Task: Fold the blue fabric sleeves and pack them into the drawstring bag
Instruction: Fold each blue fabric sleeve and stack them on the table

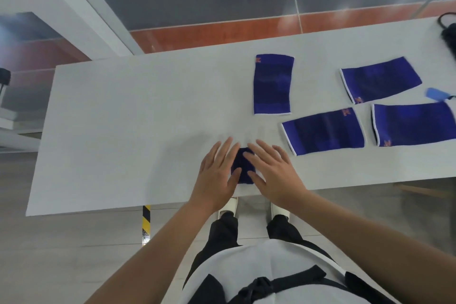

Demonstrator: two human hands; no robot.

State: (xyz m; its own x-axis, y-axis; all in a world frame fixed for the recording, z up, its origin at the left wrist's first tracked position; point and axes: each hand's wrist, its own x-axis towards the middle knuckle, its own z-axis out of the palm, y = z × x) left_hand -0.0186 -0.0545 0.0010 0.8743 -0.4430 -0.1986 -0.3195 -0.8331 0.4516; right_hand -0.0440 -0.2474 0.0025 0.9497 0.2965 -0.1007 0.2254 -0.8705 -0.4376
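1. A small folded sleeve [243,168], dark blue, lies near the front edge of the white tabletop [123,118], at the lower middle of the frame.
2. Four more blue sleeves lie flat and unfolded to the right, each with a white hem and a small orange mark: an upright sleeve [272,84], an upper right sleeve [380,80], a middle sleeve [323,131] and a far right sleeve [414,127].
3. A black bag [447,34] sits at the upper right edge, partly cut off.
4. The left hand [217,173] and right hand [274,173] lie flat on the folded sleeve's two sides, fingers straight and spread, pressing down.
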